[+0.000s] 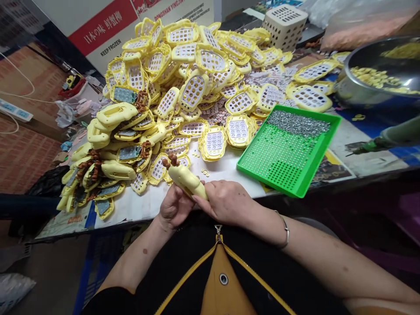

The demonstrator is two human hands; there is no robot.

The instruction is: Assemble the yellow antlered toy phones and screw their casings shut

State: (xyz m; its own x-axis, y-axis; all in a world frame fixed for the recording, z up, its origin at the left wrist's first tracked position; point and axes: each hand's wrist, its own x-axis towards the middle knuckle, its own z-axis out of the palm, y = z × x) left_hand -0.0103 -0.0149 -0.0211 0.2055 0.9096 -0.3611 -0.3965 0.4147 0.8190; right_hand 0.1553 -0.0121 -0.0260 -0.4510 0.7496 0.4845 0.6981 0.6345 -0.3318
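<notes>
A yellow plastic toy casing (187, 178) with brown antler-like pieces at its far end is held tilted between both hands, close to the table's front edge. My left hand (176, 206) cups it from beneath and the left side. My right hand (226, 202) closes round its near end, thumb along the side. Just beyond lie several tiny yellow pieces (205, 172) on the white table covering. Stacked yellow shell halves with white keypad faces (213, 143) stand a little farther off. To the left are piled casings with grey-blue circuit boards (129, 152) and brown pieces.
A large heap of yellow shells (193, 89) fills the table's back. On the right, a green perforated tray (292, 186) holds many small screws (295, 124). A power screwdriver (377, 143) points in from the right, below a metal bowl (348, 83). A beige perforated basket (282, 30) stands behind.
</notes>
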